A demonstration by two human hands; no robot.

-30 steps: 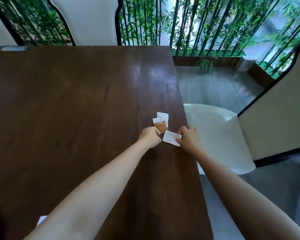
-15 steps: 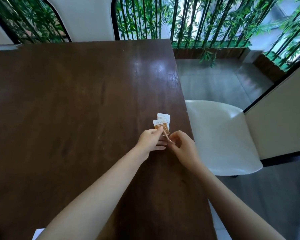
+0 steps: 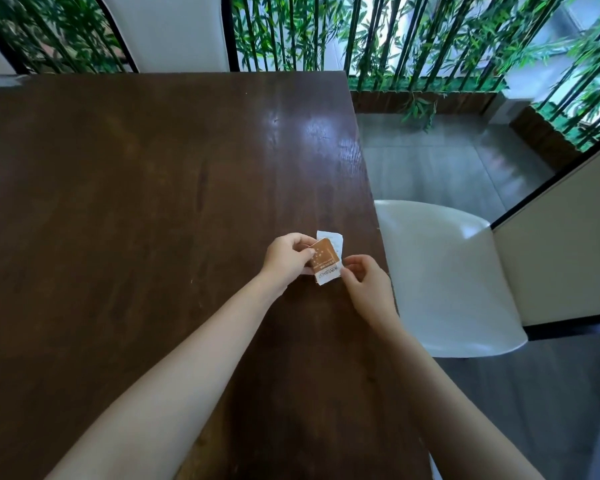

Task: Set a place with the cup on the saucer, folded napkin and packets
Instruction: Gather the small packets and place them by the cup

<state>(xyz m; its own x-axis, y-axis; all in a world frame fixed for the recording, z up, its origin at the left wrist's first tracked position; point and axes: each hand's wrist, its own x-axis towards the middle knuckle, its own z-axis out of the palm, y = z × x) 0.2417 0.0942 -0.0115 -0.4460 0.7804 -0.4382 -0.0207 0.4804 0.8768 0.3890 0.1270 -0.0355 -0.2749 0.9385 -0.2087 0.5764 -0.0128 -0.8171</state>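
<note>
Near the right edge of the dark wooden table [image 3: 153,202], my left hand [image 3: 286,259] pinches a brown-and-white packet [image 3: 324,261] by its left side. My right hand [image 3: 362,282] touches the packet's lower right corner with its fingertips. A white packet [image 3: 336,239] lies flat on the table just behind the brown one, partly covered by it. A white edge shows under my left hand; what it belongs to I cannot tell. No cup, saucer or napkin is in view.
A white chair [image 3: 447,271] stands close against the table's right edge. Beyond the table's far edge are a white wall panel [image 3: 174,29] and a bamboo screen [image 3: 395,39]. Grey floor lies to the right.
The brown packet has been lifted and turned between both hands, with its white end now toward me. The white packet that my right hand held a second ago is no longer seen there.
</note>
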